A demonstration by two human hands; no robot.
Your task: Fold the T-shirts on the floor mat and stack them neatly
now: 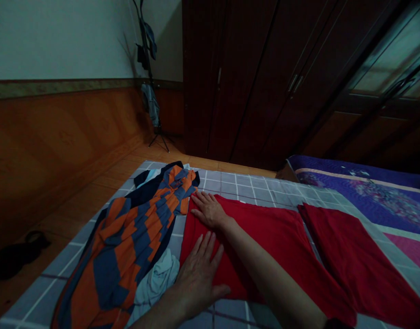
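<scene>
A red garment (278, 237) lies spread flat on a grey checked bed sheet (251, 185). My right hand (208, 209) reaches across and lies open, fingers flat, on the garment's far left edge. My left hand (198, 274) is open too, palm down on the near left edge of the red cloth, fingers stretched forward. Just left of both hands lies an orange and blue striped shirt (134, 242), partly over a pale blue cloth (158, 281).
A purple patterned blanket (367, 192) lies at the right. A dark wooden wardrobe (265, 77) stands behind the bed. A coat stand (150, 77) with hanging clothes is in the corner. Dark shoes (18, 256) sit on the wooden floor at left.
</scene>
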